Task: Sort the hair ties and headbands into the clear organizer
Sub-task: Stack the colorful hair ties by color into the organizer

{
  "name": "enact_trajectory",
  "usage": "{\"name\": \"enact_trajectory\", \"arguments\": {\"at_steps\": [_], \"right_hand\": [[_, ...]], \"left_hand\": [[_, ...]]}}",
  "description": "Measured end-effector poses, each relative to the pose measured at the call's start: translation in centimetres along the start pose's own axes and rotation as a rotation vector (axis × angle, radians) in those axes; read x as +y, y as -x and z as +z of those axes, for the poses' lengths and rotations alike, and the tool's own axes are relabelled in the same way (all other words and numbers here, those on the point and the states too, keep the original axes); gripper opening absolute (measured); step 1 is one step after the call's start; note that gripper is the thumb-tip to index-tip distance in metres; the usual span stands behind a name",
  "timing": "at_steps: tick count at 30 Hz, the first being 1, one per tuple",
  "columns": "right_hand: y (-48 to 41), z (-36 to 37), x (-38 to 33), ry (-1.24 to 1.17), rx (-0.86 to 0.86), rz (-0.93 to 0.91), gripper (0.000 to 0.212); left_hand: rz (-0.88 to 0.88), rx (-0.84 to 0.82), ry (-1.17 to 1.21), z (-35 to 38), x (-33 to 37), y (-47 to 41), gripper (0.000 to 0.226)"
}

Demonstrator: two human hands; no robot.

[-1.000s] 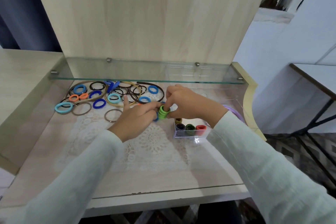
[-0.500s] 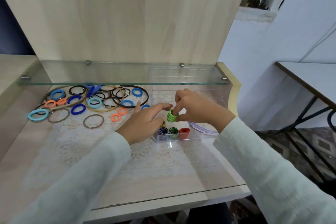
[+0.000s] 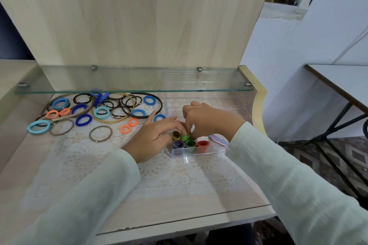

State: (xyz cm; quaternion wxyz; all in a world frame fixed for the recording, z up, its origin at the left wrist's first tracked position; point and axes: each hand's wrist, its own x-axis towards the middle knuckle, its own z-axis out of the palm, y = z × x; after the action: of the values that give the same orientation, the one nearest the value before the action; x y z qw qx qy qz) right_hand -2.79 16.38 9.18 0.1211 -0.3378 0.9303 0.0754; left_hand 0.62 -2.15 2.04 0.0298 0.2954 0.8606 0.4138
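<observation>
A clear organizer (image 3: 199, 154) stands on the table right of centre. Its front row holds rolled bundles of hair ties: dark blue (image 3: 178, 144), dark green (image 3: 190, 144) and red (image 3: 202, 144), with an olive bundle (image 3: 176, 135) behind. My right hand (image 3: 207, 120) pinches a bright green bundle of hair ties (image 3: 185, 137) and holds it down inside the organizer beside the olive one. My left hand (image 3: 157, 135) rests against the organizer's left side, its fingertips touching the same green bundle. Loose hair ties and headbands (image 3: 95, 111) lie spread at the back left.
A glass shelf (image 3: 131, 81) juts out over the back of the table at low height. A wooden back panel (image 3: 129, 16) rises behind it. A lace mat (image 3: 169, 175) covers the table's middle. A pink and blue headband (image 3: 219, 139) lies by the organizer's right side.
Both hands have carried the green bundle from above the table down into the organizer, next to the olive bundle. The camera has shifted right.
</observation>
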Motion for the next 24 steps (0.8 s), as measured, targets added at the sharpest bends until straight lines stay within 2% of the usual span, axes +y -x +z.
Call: {"name": "enact_trajectory", "arguments": {"at_steps": [24], "right_hand": [[0.56,-0.15,0.02,0.025,-0.026,0.038,0.022]], "left_hand": [[-0.032,-0.011,0.020,0.33,-0.40,-0.15,0.056]]}}
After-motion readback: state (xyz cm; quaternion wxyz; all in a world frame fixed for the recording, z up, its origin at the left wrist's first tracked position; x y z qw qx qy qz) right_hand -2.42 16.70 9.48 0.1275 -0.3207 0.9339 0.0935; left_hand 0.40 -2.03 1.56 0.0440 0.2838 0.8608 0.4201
